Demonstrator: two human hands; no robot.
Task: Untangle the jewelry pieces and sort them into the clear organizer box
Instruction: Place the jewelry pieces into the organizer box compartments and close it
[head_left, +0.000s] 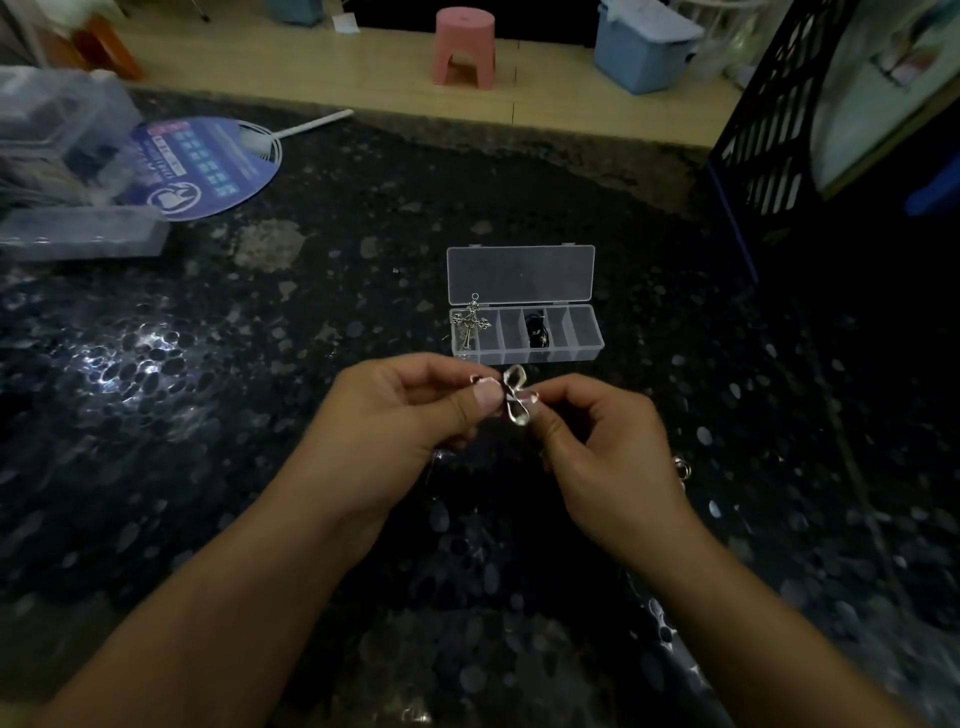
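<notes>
**Two pieces sorted, one in our hands, more waiting on the tabletop**

Head view. Both our forearms reach in from the bottom edge and meet above the dark speckled tabletop (218, 395). Our left hand (400, 415) pinches one side of a small silver looped piece (514, 396) between thumb and forefinger, the other fingers curled under. Our right hand (597, 441) pinches the opposite side the same way, so the piece is held in the air between the two, just in front of the clear organizer box (524, 332). A thin strand seems to hang below the left hand, though it is too faint to be sure.

The box stands open, lid tilted back. A silver cross pendant (470, 322) lies in its leftmost compartment, poking over the edge, and a dark item (535, 332) sits in a middle compartment; we cannot tell what it is. The remaining compartments look empty.

We judge the task partly done: two pieces are stowed, and the looped one is being freed or readied for a compartment. A small metal bit (681, 467) glints on the tabletop right of our right hand, likely yet to be sorted.
</notes>
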